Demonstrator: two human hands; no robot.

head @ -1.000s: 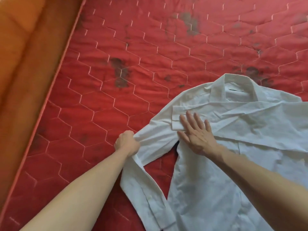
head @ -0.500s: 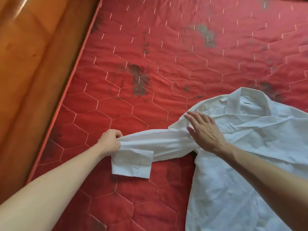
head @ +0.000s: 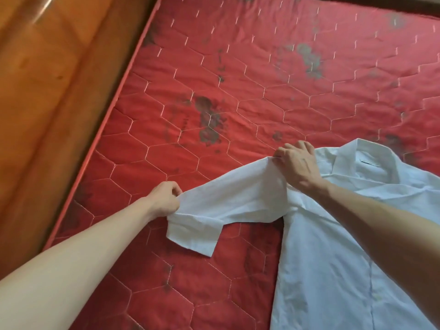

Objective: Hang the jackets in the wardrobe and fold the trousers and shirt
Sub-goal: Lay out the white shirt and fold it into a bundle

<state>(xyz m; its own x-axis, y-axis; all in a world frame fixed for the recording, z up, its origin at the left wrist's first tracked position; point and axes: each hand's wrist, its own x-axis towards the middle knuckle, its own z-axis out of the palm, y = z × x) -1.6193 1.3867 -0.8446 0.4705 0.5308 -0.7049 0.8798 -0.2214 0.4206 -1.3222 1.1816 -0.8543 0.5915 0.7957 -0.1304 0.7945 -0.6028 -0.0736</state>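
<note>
lying on the red quilted mattress [head: 238, 91], collar up: white shirt [head: 333, 258], toward the right. pinching the sleeve [head: 238, 201] near its cuff [head: 192, 236] with closed fingers: left hand [head: 164, 201]. gripping the shoulder seam with curled fingers: right hand [head: 297, 163]. stretching between both hands, cuff drooping. running along the left: wooden bed frame [head: 47, 91].

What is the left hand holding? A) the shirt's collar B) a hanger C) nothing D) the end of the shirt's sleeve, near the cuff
D: the left hand is closed on the end of the white shirt's sleeve, just above the cuff, while the collar lies far off by the right hand.
</note>
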